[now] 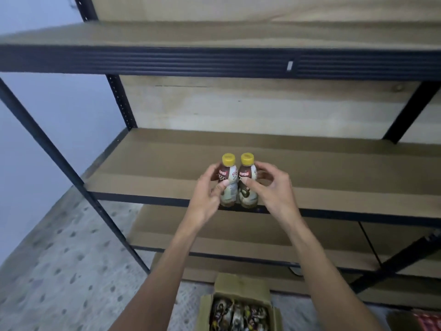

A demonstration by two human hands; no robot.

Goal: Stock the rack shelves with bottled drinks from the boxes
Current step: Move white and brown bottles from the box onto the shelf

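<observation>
One open cardboard box point(241, 286) sits on the floor point(59, 259) nearest the camera, with more bottles point(238, 316) packed inside. Part of a second box point(424, 318) shows at the bottom right edge, contents unclear.

Both bare arms reach forward and up from there. Left hand point(207, 197) grips the left bottle point(230, 177), thumb across the label, fingers round the back. Right hand point(272, 187) grips the right bottle point(245, 174), thumb on the front, fingers curled behind. Both bottles are upright with yellow caps up, side by side, touching or nearly so.

Their bases are level with the front edge of the middle shelf point(334, 177). Cannot tell whether they are set down or held just at the lip. The lower shelf point(238, 235) is partly hidden by the arms. Beyond is the wooden back panel point(262, 111), then the top shelf point(214, 34) with its dark front beam.

Progress, as a judgement: very early. These two are the only bottles seen at the rack, and neither is let go. The near box looks close to full. Left to do: place this pair, push it back for room, then many more trips to the box.
</observation>
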